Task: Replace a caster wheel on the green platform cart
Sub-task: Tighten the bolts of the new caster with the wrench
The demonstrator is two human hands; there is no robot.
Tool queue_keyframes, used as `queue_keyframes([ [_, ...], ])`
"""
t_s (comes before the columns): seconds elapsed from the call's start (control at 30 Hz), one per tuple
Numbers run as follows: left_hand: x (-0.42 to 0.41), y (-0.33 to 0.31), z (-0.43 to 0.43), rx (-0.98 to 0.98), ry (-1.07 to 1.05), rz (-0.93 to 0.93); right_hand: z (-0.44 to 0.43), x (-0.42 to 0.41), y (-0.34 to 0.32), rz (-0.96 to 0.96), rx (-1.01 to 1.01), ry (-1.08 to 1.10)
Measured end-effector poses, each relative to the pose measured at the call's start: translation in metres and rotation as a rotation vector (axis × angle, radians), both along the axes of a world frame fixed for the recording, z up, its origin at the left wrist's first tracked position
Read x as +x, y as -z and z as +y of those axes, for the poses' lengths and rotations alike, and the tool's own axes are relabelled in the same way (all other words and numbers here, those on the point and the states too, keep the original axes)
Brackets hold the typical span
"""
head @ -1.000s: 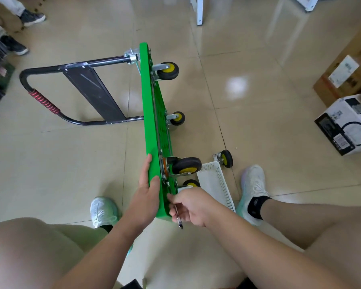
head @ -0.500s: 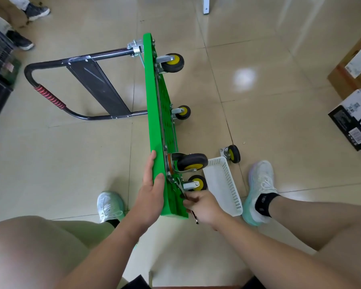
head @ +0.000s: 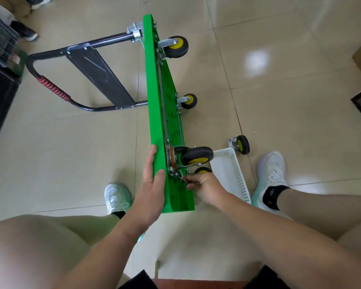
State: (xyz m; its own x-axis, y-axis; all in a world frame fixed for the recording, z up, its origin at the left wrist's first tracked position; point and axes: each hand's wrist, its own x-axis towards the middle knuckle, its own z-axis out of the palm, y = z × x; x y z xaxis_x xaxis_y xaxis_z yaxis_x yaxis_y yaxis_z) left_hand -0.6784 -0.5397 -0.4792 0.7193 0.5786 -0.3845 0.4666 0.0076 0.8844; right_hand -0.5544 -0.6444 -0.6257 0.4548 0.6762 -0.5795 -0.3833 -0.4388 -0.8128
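A: Now, cart status?

B: Green platform cart (head: 154, 113) stands on its long edge on the floor. The deck is smooth plastic, and its ribbed, perforated underside faces 3 o'clock. Black tubular handle (head: 88, 46) with a red ribbed grip lies toward 9 o'clock.

A: Hands?

B: Left hand (head: 152, 188) is flat, fingers straight against the deck's smooth face, thumb over the top edge. Right hand (head: 204, 187) is curled, pinching a small metal tool (head: 183, 180) at the steel mounting plate of the near caster wheel (head: 196, 156), which has a black rubber tyre and yellow hub.

A: Surroundings?

B: Glossy beige floor tiles (head: 279, 113) with thin grout lines. Loose caster (head: 241, 144) sits at 3 o'clock of the cart, just beside a white perforated plastic basket (head: 231, 174).
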Motion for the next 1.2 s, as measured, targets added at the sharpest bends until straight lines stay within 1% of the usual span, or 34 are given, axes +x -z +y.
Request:
queue_keyframes([
  [0.07, 0.001, -0.001, -0.001, 0.011, -0.005, 0.003, -0.003, 0.0, -0.001, -0.075, -0.003, -0.039],
  [0.23, 0.0, 0.0, -0.001, 0.026, 0.001, -0.007, -0.001, -0.004, 0.002, -0.07, -0.017, -0.06],
  [0.47, 0.001, -0.002, -0.002, 0.048, 0.013, 0.01, -0.014, -0.01, -0.011, -0.135, -0.041, -0.186],
  [0.67, 0.001, -0.001, -0.001, 0.051, 0.022, -0.02, -0.013, -0.022, -0.01, -0.079, -0.024, -0.133],
  [0.87, 0.002, -0.004, -0.002, 0.016, 0.01, -0.006, 0.004, -0.013, 0.001, -0.095, -0.052, -0.027],
  [1.0, 0.003, -0.004, -0.003, 0.0, -0.01, -0.001, 0.008, -0.006, 0.004, -0.12, -0.002, 0.023],
  [1.03, 0.003, -0.003, -0.003, 0.001, -0.016, -0.01, 0.009, -0.005, 0.003, -0.141, 0.009, 0.017],
  [1.1, 0.003, 0.0, -0.002, 0.001, -0.023, -0.023, 0.011, -0.005, -0.001, -0.219, 0.029, -0.061],
  [1.2, 0.003, 0.001, -0.002, -0.001, -0.013, -0.024, 0.011, -0.005, 0.001, -0.198, 0.033, -0.08],
])
